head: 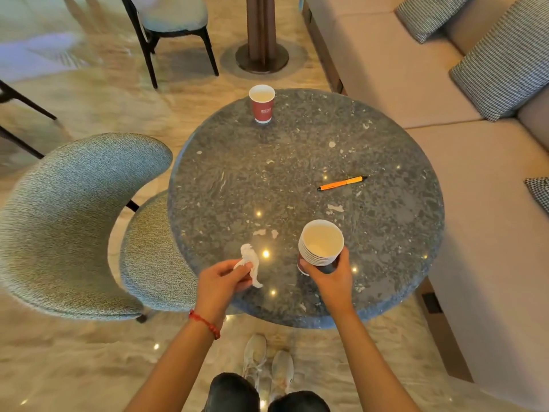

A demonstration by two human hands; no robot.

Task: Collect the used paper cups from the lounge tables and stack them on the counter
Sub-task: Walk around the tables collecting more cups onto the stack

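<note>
1. Collecting step: right hand (329,272) gripped the nested cup stack (320,243) over the table's (386,233) near edge.
2. Left hand (221,278) pinched a crumpled tissue (251,261).
3. Next move, judged: reaching the single cup (262,104) at the far edge.

Both forearms are bare; no sleeves are visible on either arm. The left hand (221,281) and right hand (332,276) wear no gloves, and no rings can be made out. The left wrist carries a thin red cord bracelet (205,324), braided or beaded, wrapped once around the wrist. Lower body: dark shorts or trousers (264,395), visible only at the bottom edge of the view, fabric type not discernible. Footwear: a pair of light grey lace-up sneakers (267,367), with pale laces and low-cut uppers.
</note>
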